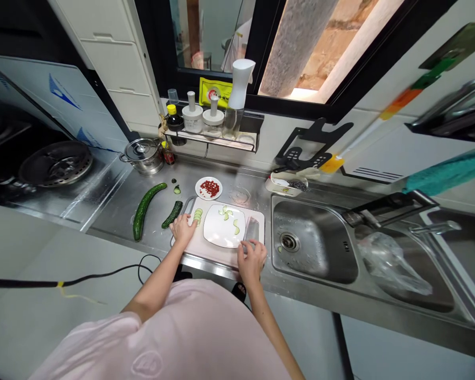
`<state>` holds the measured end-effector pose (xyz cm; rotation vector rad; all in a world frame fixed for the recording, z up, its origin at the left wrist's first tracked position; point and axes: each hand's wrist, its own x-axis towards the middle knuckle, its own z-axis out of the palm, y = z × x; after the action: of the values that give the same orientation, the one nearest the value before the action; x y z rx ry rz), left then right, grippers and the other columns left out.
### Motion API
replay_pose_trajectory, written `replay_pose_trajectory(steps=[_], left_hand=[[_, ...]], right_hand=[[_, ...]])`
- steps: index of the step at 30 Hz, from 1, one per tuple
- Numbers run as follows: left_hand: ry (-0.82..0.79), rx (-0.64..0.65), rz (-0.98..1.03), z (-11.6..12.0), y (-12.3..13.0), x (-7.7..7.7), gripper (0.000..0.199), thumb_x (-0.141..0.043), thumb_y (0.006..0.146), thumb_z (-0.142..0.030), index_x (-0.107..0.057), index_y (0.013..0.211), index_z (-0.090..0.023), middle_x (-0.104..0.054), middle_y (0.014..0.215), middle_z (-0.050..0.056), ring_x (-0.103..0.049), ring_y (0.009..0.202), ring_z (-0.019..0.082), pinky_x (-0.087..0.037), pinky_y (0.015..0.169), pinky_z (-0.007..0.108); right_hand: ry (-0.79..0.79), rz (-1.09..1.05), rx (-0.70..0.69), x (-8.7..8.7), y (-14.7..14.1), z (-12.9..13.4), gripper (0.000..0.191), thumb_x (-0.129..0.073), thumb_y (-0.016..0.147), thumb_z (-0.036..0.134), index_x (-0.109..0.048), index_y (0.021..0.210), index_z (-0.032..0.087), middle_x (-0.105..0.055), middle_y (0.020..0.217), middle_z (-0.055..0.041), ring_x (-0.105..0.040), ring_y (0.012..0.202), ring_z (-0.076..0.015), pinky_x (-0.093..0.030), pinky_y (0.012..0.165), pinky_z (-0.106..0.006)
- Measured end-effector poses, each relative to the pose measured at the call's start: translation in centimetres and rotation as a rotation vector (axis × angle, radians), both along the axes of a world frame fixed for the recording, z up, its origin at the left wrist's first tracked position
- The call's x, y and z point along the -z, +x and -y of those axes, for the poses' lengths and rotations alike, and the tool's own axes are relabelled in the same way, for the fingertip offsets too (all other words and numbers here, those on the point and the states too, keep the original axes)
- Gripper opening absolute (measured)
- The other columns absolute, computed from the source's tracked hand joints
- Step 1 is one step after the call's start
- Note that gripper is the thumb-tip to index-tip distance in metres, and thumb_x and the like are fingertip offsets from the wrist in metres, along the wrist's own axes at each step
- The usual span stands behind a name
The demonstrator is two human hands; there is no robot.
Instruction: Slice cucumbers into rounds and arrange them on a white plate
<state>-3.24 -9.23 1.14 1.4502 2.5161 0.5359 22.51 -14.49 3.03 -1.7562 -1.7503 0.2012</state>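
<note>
I'm viewing a white, rounded-square plate (221, 233) lying on a pale cutting board (211, 256).
The left hand (184, 230) is resting by round, pale-green cucumber slices (198, 215) on that board; the right hand (252, 259) is reaching a flat grey blade (253, 229). I can't tell whether either hand's fingers are gripping.

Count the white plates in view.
2. One small round white plate of chopped red pieces sits beyond the pale rectangular cutting board; one larger squarish white plate lies on that board. No others show.
</note>
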Motion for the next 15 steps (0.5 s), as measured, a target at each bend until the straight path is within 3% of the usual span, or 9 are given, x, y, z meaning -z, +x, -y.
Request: replay_pose_trajectory(steps=[9,15], left_hand=[[-0.059,0.057,0.006,1.2,0.7,0.0,0.030,-0.056,0.077,-0.048,-0.062,0.091,-0.023,-0.061,0.102,0.009,-0.051,0.103,0.028,-0.029,0.090,0.042],[-0.018,0.032,0.050,1.5,0.6,0.5,0.031,-0.058,0.076,-0.041,-0.061,0.101,-0.024,-0.060,0.104,0.009,-0.052,0.103,0.029,-0.031,0.088,0.041]], right_hand=[[0.055,-0.063,0.054,1.0,0.3,-1.7,0.023,-0.050,0.085,0.031,-0.070,0.088,0.020,-0.053,0.107,-0.0110,-0.037,0.109,-0.0269,-0.032,0.095,-0.044],[0.008,-0.086,0.011,1.7,-0.3,-2.1,0.024,-0.048,0.085,0.030,-0.069,0.090,0.020,-0.052,0.108,-0.0111,-0.037,0.111,-0.0272,-0.031,0.095,-0.045]])
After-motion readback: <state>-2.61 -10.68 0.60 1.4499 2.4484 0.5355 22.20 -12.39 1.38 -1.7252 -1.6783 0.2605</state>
